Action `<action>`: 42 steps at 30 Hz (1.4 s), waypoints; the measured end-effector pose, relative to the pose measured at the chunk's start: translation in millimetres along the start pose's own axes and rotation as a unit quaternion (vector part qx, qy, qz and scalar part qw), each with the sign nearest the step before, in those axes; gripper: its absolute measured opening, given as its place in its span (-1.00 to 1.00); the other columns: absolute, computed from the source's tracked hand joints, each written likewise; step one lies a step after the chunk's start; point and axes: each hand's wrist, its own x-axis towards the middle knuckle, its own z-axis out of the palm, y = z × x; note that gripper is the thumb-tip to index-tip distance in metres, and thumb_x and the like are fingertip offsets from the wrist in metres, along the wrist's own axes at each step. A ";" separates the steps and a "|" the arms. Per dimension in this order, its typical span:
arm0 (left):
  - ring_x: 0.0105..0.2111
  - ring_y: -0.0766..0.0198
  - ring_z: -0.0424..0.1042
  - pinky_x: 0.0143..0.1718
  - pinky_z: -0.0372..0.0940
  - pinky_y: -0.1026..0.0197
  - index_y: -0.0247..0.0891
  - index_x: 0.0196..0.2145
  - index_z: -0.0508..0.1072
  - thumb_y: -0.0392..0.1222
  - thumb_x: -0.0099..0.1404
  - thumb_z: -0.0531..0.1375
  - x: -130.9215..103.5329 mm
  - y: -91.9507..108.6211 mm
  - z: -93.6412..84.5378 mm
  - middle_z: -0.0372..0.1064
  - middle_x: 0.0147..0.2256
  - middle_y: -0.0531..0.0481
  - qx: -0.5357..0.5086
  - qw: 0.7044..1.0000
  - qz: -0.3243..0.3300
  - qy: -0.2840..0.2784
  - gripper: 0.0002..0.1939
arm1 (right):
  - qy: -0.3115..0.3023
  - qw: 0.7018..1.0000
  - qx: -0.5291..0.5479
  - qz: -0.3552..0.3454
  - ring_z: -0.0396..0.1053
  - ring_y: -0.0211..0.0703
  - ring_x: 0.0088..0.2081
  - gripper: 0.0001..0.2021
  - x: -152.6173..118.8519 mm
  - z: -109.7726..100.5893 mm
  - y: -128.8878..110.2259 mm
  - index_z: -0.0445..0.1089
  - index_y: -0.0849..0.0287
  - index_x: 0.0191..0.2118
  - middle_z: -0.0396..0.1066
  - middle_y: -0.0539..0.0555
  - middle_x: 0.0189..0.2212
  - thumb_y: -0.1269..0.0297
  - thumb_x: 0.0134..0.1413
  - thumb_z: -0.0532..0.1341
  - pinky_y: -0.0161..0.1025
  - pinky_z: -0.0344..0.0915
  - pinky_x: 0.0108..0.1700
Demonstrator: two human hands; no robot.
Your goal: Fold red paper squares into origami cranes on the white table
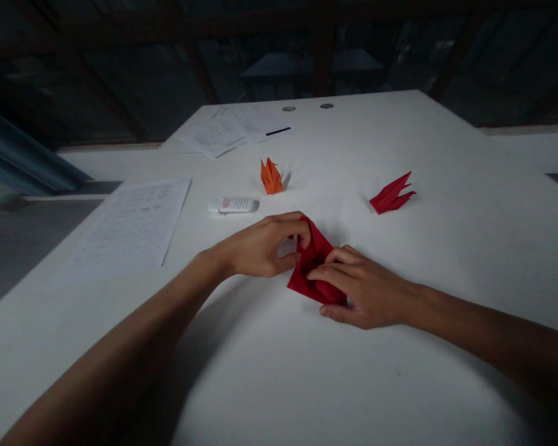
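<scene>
A partly folded sheet of red origami paper (318, 243) lies on the white table between my hands. My left hand (273, 243) pinches its left edge between thumb and fingers. From the right, my right hand (356, 285) has its fingers on the paper's fold, with the thumb at the lower edge; part of the paper is hidden under this hand. Beyond my left hand stands a folded orange paper figure (272, 178) with pointed tips. A folded red paper figure (392, 194) rests farther to the right.
A white labelled remote-like device (233, 205) lies left of the orange figure. A written sheet (130, 223) is on the table's left side. Several papers (218, 133) and a dark strip (278, 131) are farther back, near two round table inserts (327, 106). Dark windows stand behind the table (446, 161).
</scene>
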 end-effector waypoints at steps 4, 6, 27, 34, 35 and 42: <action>-0.22 0.24 0.42 -0.14 0.34 0.18 -0.24 -0.19 0.40 -0.34 0.30 0.18 2.2 -5.2 7.3 0.42 -0.18 -0.05 -0.065 0.997 -0.025 0.023 -0.88 | 0.001 0.999 -0.017 -0.031 0.28 0.09 0.00 -0.44 -1.4 1.1 2.3 0.23 0.16 0.34 0.50 0.19 0.01 0.07 0.32 0.19 0.09 0.26 0.09; -0.27 0.27 0.42 -0.18 0.34 0.19 -0.25 -0.19 0.40 -0.33 0.32 0.16 2.9 -8.5 11.2 0.42 -0.22 -0.03 -0.069 0.996 -0.048 0.043 -0.90 | 0.001 0.998 -0.033 -0.051 0.27 0.10 0.02 -0.51 -1.8 1.7 2.7 0.29 0.08 0.31 0.47 0.16 0.06 0.08 0.35 0.17 0.11 0.23 0.11; -0.45 0.34 0.30 -0.43 0.18 0.28 -0.20 0.16 0.25 -0.20 0.32 0.26 8.3 -24.5 50.8 0.29 -0.43 0.13 -0.241 0.947 -0.138 0.161 -0.52 | 0.097 0.995 0.023 -0.001 0.42 0.01 -0.04 -0.83 0.2 3.6 3.2 0.46 0.14 -0.05 0.49 0.18 -0.07 0.29 0.28 0.23 0.02 0.38 0.04; -0.39 0.32 0.34 -0.39 0.21 0.28 -0.20 0.16 0.25 -0.19 0.28 0.30 4.0 -18.6 52.1 0.33 -0.37 0.09 -0.242 0.952 -0.131 0.134 -0.47 | 0.203 0.963 0.039 0.173 0.41 0.04 -0.05 -0.52 4.3 5.1 13.1 0.29 0.08 0.11 0.44 0.14 -0.07 0.46 0.06 0.33 0.04 0.38 0.03; -0.37 0.32 0.35 -0.37 0.23 0.27 -0.20 0.16 0.24 -0.20 0.28 0.30 3.5 -17.3 52.1 0.34 -0.35 0.08 -0.243 0.953 -0.128 0.131 -0.46 | 0.188 0.965 0.039 0.178 0.42 0.04 -0.06 -0.52 4.9 5.1 14.2 0.30 0.07 0.10 0.45 0.13 -0.08 0.45 0.05 0.34 0.05 0.36 0.03; -0.21 0.25 0.43 -0.13 0.33 0.15 -0.14 0.24 0.18 -0.29 0.20 0.33 -1.0 -12.6 46.6 0.46 -0.16 -0.03 -0.258 0.964 -0.060 0.029 -0.30 | 0.147 0.978 0.045 0.142 0.39 -0.07 -0.23 -0.80 5.1 1.0 19.2 0.41 0.10 -0.31 0.48 0.00 -0.35 0.58 0.04 0.25 -0.10 0.24 -0.12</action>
